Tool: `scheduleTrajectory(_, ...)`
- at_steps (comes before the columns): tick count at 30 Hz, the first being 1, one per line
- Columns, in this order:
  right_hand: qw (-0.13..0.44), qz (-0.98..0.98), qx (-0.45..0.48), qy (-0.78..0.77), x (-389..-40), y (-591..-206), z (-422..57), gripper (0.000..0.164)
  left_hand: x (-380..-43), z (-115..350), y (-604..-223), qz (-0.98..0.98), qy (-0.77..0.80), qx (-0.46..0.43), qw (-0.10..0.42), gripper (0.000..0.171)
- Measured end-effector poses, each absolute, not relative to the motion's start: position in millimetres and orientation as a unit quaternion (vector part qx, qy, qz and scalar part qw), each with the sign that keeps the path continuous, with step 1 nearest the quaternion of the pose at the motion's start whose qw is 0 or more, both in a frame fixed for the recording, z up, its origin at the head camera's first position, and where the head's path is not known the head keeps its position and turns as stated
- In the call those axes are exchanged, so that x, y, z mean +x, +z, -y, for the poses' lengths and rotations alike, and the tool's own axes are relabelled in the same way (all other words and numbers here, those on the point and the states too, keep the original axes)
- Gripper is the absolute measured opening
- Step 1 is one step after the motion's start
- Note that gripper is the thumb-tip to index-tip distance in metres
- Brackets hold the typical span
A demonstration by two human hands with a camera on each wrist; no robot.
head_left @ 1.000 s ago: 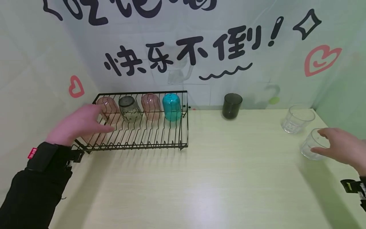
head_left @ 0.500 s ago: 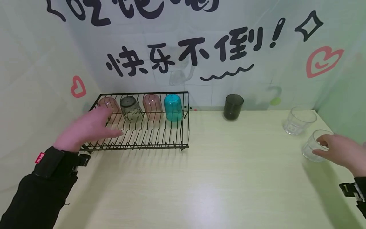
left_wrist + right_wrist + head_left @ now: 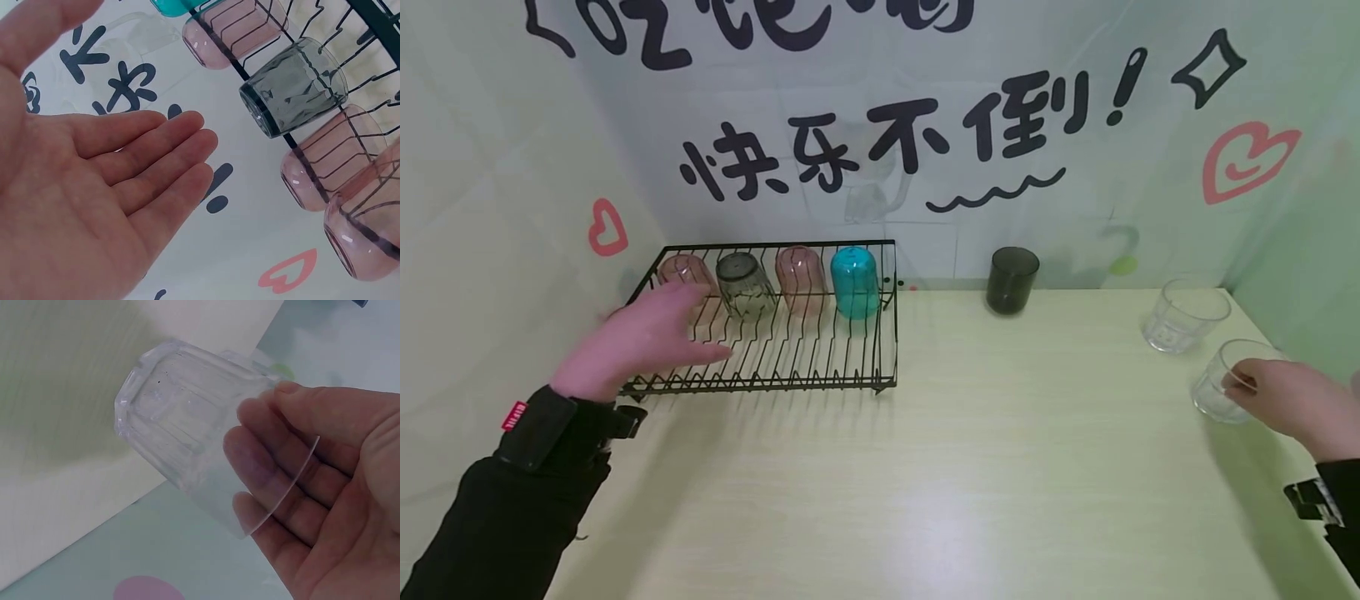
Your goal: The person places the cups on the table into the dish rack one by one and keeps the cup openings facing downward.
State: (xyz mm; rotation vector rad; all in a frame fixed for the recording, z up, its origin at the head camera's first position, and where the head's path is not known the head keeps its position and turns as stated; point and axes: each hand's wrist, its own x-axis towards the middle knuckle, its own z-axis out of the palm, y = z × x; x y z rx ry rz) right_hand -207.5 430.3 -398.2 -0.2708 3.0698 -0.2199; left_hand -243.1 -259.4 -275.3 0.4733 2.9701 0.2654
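Observation:
My right hand [image 3: 1303, 408] grips a clear glass tumbler [image 3: 181, 412] by its upper side near the rim. The tumbler stands on the table at the far right, and in the right wrist view several fingers show through its wall. My left hand [image 3: 640, 337] hovers over the left end of a black wire rack [image 3: 790, 386], its fingers extended and palm bare in the left wrist view. Nearest to it are upside-down glasses: a pink one [image 3: 685, 271], a grey one [image 3: 297, 87] and another pink one [image 3: 369, 244], which the hand hides in the head view.
Farther right on the rack sit a pink glass [image 3: 800, 275] and a turquoise glass [image 3: 854, 283]. A dark grey cup [image 3: 1011, 283] stands by the back wall. Another clear tumbler [image 3: 1180, 321] stands behind the gripped one. Side walls bound the table [image 3: 925, 483] left and right.
My right thumb and fingers have closed from a wide spread onto the clear tumbler's rim area. The left hand has moved rightward and slightly down over the rack, still extended.

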Motion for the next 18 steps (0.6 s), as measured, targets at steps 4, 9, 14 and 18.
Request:
scheduleTrajectory(4, -0.003, -0.993, -0.098, -0.063, -207.3, -401.2, -429.2, 0.038, -240.3, 254.5, -275.4, -0.982, 0.087, 0.158, 0.054, 0.092)
scheduleTrajectory(9, -0.043, -0.991, -0.108, -0.061, -205.1, -400.2, -429.0, 0.041, -237.0, 247.0, -275.7, -0.980, 0.099, 0.164, 0.049, 0.094)
scheduleTrajectory(14, -0.063, -0.990, -0.113, -0.060, -202.6, -396.2, -429.1, 0.041, -235.8, 240.7, -276.3, -0.978, 0.111, 0.169, 0.043, 0.092)
scheduleTrajectory(18, -0.056, -0.990, -0.110, -0.063, -202.3, -392.3, -425.6, 0.039, -234.8, 237.6, -277.9, -0.978, 0.118, 0.169, 0.043, 0.092)
